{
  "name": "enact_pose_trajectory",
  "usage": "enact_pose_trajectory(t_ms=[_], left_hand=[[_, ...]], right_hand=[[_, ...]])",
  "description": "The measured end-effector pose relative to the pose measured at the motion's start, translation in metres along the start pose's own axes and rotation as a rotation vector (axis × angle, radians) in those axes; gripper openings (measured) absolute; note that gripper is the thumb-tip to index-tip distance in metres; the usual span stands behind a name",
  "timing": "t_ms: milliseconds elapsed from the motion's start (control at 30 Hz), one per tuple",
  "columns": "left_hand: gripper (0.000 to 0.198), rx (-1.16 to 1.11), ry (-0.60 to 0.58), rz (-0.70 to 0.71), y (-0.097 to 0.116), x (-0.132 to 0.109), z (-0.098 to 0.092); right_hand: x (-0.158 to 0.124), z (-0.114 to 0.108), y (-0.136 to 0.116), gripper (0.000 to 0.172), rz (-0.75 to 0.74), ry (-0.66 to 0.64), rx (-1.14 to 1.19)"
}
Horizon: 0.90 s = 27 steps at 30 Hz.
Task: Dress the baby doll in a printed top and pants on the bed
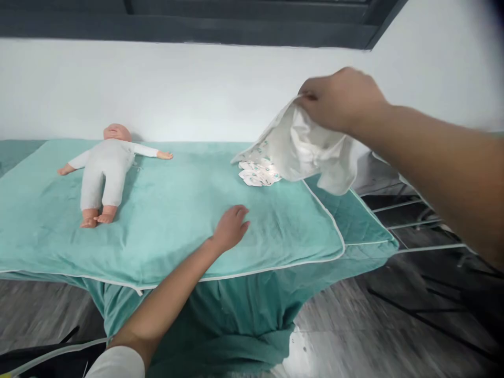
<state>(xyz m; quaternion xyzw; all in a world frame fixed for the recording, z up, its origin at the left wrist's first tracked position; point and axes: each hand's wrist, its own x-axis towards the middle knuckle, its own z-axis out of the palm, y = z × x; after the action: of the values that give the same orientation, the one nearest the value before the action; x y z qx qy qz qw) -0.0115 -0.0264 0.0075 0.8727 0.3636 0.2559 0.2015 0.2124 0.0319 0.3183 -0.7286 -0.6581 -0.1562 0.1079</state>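
Note:
My right hand (340, 100) is raised at the right, its fingers closed on the edge of a thin white cloth (311, 147) with a small print on part of it. The cloth hangs in loose folds, and its lower left corner reaches down to the green blanket (189, 184). Partly behind that corner lies a crumpled white printed cloth (259, 173). Low over the blanket is my left hand (231, 227), thumb apart from its slightly bent fingers, holding nothing. A baby doll (106, 168) in a white one-piece lies on its back at the left, arms spread.
The blanket covers a bed whose darker green cover (252, 315) hangs down in front. Behind it stands a white wall (177, 89) below a dark frame (189, 23). A metal rack (417, 226) is at the right, above a grey floor (346, 325).

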Motion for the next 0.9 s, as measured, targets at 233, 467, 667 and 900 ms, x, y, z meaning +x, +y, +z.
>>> enact_pose_trajectory(t_ms=[233, 467, 667, 900], left_hand=[[0.071, -0.223, 0.526, -0.096, 0.006, 0.028, -0.080], [0.033, -0.115, 0.622, -0.204, 0.027, 0.042, -0.184], [0.014, -0.070, 0.545, -0.271, -0.007, -0.003, -0.234], [0.017, -0.164, 0.553, -0.355, -0.016, -0.057, -0.253]], right_hand=[[-0.007, -0.026, -0.068, 0.041, -0.408, 0.077, -0.026], [-0.022, -0.033, -0.158, 0.031, -0.629, 0.054, 0.124], [-0.012, 0.014, -0.165, 0.029, -0.644, -0.018, 0.472], [0.003, 0.167, -0.110, 0.077, -0.319, -0.331, 0.546]])
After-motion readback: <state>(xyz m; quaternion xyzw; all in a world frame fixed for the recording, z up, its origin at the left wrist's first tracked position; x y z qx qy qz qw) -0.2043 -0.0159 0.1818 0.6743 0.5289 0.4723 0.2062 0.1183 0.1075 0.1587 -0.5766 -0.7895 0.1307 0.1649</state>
